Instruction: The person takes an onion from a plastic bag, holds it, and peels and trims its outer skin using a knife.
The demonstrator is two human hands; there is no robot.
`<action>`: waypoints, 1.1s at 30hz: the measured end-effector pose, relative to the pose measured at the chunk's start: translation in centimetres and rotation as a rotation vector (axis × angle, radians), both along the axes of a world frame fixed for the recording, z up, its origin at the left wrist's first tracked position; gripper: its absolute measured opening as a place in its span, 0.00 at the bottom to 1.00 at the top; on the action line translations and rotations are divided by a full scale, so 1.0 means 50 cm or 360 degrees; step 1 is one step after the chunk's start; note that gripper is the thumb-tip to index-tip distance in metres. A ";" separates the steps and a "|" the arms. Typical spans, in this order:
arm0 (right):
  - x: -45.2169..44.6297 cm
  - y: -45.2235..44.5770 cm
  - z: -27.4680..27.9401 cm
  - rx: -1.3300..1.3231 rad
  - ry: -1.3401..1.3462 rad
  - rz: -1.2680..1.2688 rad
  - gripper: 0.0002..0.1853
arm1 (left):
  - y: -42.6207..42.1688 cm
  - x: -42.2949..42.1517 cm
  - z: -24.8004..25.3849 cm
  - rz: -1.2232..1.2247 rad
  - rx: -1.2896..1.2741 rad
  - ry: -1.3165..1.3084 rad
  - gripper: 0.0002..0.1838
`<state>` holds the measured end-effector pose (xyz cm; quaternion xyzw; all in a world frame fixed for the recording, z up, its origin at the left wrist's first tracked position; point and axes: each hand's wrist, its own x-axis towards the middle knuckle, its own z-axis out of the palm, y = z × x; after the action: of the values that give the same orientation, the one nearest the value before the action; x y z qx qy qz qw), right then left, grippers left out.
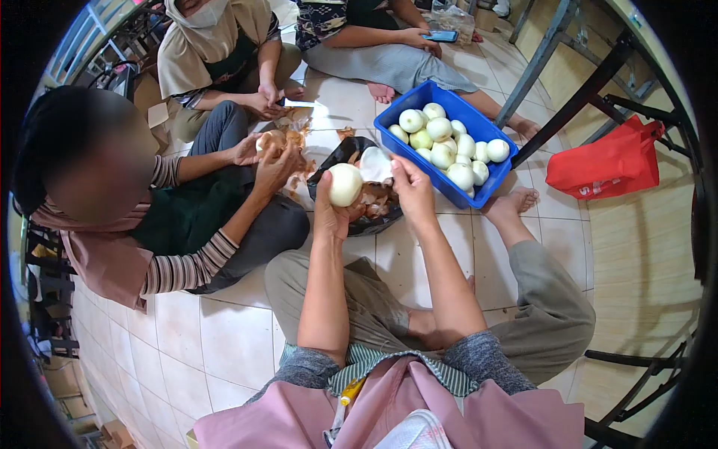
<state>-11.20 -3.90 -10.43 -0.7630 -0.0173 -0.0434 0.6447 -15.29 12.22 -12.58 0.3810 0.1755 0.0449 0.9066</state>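
Observation:
My left hand (329, 213) is wrapped round a smooth, pale peeled onion (345, 185), holding it up above a black plastic bag (385, 224). Just beside it, my right hand (413, 188) pinches a curved white piece (376, 164) that looks like an onion layer. The piece is close to the onion; whether they touch I cannot tell. Brown onion skins (372, 205) lie inside the bag beneath both hands. To the right, a blue plastic crate (483, 200) holds several peeled onions (442, 156).
At the left, a co-worker's hands (275, 176) hold a brownish onion. Another person's hands (271, 97) are behind, near loose skins. A third person holds a phone (440, 35). A red bag (604, 166) and metal table legs (538, 60) stand at the right on the tiled floor (238, 340).

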 end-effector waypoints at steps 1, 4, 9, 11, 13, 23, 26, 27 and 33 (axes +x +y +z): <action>0.012 -0.009 -0.007 -0.0019 0.0027 -0.0029 0.17 | -0.001 -0.002 0.004 -0.0030 -0.0021 -0.0012 0.33; 0.028 -0.023 -0.025 -0.0157 0.0092 -0.0162 0.17 | -0.004 0.000 0.009 -0.0046 -0.0098 -0.0105 0.32; 0.033 -0.037 -0.048 -0.0229 0.0145 -0.0322 0.18 | 0.003 -0.002 0.031 0.0108 -0.0294 -0.0129 0.32; 0.042 -0.045 -0.045 -0.0208 0.0152 -0.0412 0.18 | 0.017 -0.006 0.015 0.0062 -0.0490 -0.0171 0.32; 0.057 -0.067 -0.050 -0.0188 0.0147 -0.0422 0.19 | 0.025 -0.003 0.001 0.0098 -0.0514 -0.0159 0.33; 0.023 0.035 -0.105 -0.0625 0.0126 0.0404 0.29 | 0.020 -0.008 0.002 0.0256 -0.0396 -0.0026 0.26; 0.024 0.036 -0.086 -0.0743 0.0349 0.0269 0.36 | 0.033 -0.005 -0.007 0.0230 -0.0415 -0.0059 0.28; 0.027 0.018 -0.099 -0.0808 0.0359 0.0302 0.39 | 0.039 -0.003 -0.024 0.0234 -0.0475 -0.0093 0.28; -0.004 0.002 -0.026 -0.0749 0.0257 0.0336 0.38 | 0.025 0.000 0.012 0.0367 -0.0582 -0.0013 0.28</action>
<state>-11.40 -3.82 -11.74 -0.8868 -0.0549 0.0902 0.4498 -15.29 13.47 -12.00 0.1873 0.2196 0.1172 0.9502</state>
